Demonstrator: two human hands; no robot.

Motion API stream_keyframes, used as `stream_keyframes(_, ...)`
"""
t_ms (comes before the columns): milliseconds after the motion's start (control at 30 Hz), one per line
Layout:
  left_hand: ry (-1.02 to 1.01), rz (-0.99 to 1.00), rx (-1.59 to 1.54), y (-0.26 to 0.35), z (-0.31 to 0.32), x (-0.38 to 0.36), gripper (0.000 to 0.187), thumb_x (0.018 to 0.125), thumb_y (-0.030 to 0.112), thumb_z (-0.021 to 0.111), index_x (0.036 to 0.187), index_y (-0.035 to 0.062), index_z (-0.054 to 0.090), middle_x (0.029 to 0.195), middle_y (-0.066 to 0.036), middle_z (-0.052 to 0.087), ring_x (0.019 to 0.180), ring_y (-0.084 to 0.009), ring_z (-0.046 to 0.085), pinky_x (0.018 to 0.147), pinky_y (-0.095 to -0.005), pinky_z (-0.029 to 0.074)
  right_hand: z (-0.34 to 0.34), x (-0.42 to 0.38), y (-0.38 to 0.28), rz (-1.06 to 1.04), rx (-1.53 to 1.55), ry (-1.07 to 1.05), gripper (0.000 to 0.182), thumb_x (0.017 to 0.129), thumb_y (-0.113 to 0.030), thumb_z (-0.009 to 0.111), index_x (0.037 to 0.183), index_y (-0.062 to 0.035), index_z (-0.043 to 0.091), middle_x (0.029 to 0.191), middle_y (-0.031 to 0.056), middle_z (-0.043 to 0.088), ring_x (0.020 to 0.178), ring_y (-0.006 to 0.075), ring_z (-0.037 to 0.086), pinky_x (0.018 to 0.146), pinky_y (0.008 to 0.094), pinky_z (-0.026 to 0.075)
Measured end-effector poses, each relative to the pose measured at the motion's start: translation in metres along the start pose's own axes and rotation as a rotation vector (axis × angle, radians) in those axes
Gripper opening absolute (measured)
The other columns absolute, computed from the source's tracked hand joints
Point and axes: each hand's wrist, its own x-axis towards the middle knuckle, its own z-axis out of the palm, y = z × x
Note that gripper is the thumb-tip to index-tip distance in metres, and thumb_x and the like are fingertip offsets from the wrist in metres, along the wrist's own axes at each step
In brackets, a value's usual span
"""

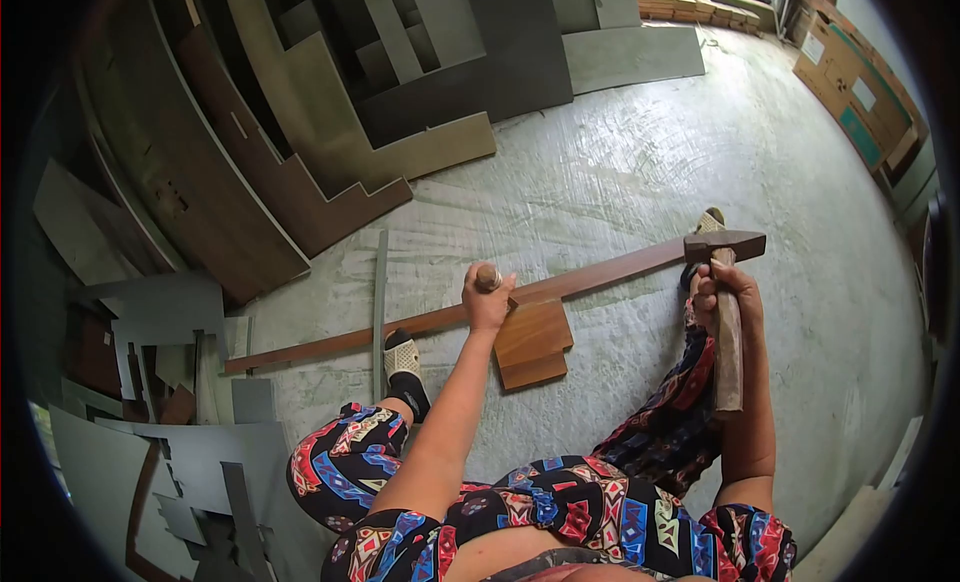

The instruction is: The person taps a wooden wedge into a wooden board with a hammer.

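Observation:
My left hand [487, 304] is closed around an upright wooden-handled tool [488, 277], which looks like a chisel. I see its round handle end from above, while the blade is mostly hidden. Beneath that hand runs a long, narrow reddish-brown wooden strip [600, 275], with a brown wooden block [533, 344] under or against it. At the right, my right hand [728, 290] grips a hammer [728, 332] by its pale wooden handle. The dark hammer head is raised and, from here, overlaps the strip's far right end.
Cut boards [430, 147] lean at the back left, and grey sheet offcuts [190, 452] lie lower left. A thin grey strip [380, 312] crosses near my left shoe [402, 357]. A cardboard box [850, 87] stands at the upper right on the concrete floor [640, 162].

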Motion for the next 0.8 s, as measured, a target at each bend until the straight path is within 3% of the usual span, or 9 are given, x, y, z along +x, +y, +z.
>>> stream_keyframes(133,-0.125,0.022,-0.070,0.001,-0.002,0.004,0.037,0.069,0.005,0.075,0.096,0.0081,0.050,0.081,0.000,0.057,0.072,-0.0093,0.056,0.064,-0.0262,0.048,0.008,-0.008,-0.001,0.024,-0.025,-0.057,0.020,0.084,-0.022,0.062,0.091,-0.0034,0.057,0.065,0.0033,0.058,0.048,0.0121,0.056,0.040,0.0237,0.043)
stream_keyframes(233,-0.204,0.000,-0.133,0.008,-0.002,0.003,0.028,0.068,0.006,0.068,0.091,0.0066,0.051,0.073,-0.002,0.055,0.067,-0.0140,0.054,0.065,-0.0282,0.047,0.016,-0.010,0.003,0.048,-0.111,-0.048,0.020,0.084,-0.022,0.062,0.090,-0.0030,0.057,0.065,0.0029,0.058,0.048,0.0115,0.055,0.040,0.0243,0.042)
stream_keyframes(367,-0.348,-0.034,-0.172,0.011,-0.011,0.010,0.024,0.065,0.003,0.066,0.085,0.0062,0.053,0.071,0.000,0.052,0.065,-0.0113,0.052,0.063,-0.0265,0.046,0.027,-0.009,0.008,0.070,-0.187,-0.048,0.021,0.084,-0.022,0.063,0.091,-0.0028,0.058,0.065,0.0026,0.058,0.047,0.0111,0.055,0.041,0.0248,0.040)
stream_keyframes(433,-0.447,-0.048,-0.185,0.015,-0.019,0.014,0.022,0.064,0.003,0.065,0.083,0.0058,0.054,0.070,0.002,0.051,0.064,-0.0103,0.050,0.062,-0.0257,0.045,0.030,-0.007,0.009,0.093,-0.213,-0.029,0.021,0.086,-0.023,0.059,0.094,-0.0036,0.056,0.067,0.0015,0.057,0.049,0.0109,0.054,0.040,0.0243,0.044)
stream_keyframes(533,-0.439,-0.128,-0.232,0.021,-0.024,0.015,0.022,0.064,0.004,0.070,0.080,0.0055,0.055,0.072,0.002,0.051,0.065,-0.0093,0.049,0.061,-0.0251,0.044,0.043,-0.011,0.013,0.084,-0.210,-0.020,0.021,0.085,-0.022,0.060,0.092,-0.0023,0.056,0.065,0.0028,0.057,0.048,0.0107,0.054,0.040,0.0230,0.043)
stream_keyframes(633,-0.295,-0.186,-0.247,0.006,-0.021,0.014,0.027,0.065,0.012,0.078,0.079,0.0054,0.056,0.076,0.001,0.051,0.068,-0.0099,0.050,0.062,-0.0258,0.044,0.047,-0.011,0.016,0.092,-0.264,0.000,0.022,0.084,-0.022,0.061,0.092,-0.0016,0.056,0.065,0.0029,0.057,0.048,0.0104,0.053,0.040,0.0230,0.041)
stream_keyframes(733,-0.135,-0.018,-0.104,-0.006,-0.015,0.014,0.027,0.069,0.013,0.080,0.082,0.0068,0.057,0.070,0.003,0.052,0.060,-0.0079,0.050,0.059,-0.0230,0.045,0.047,-0.010,0.017,0.133,-0.312,0.005,0.023,0.084,-0.022,0.062,0.092,-0.0014,0.056,0.065,0.0029,0.057,0.047,0.0105,0.052,0.040,0.0238,0.039)
stream_keyframes(800,-0.130,0.026,-0.024,-0.008,-0.015,0.016,0.030,0.069,0.013,0.081,0.084,0.0069,0.056,0.071,0.003,0.051,0.062,-0.0077,0.049,0.060,-0.0231,0.045,0.045,-0.009,0.017,0.162,-0.276,-0.019,0.021,0.083,-0.021,0.063,0.091,-0.0020,0.057,0.065,0.0038,0.058,0.047,0.0116,0.054,0.041,0.0236,0.040)
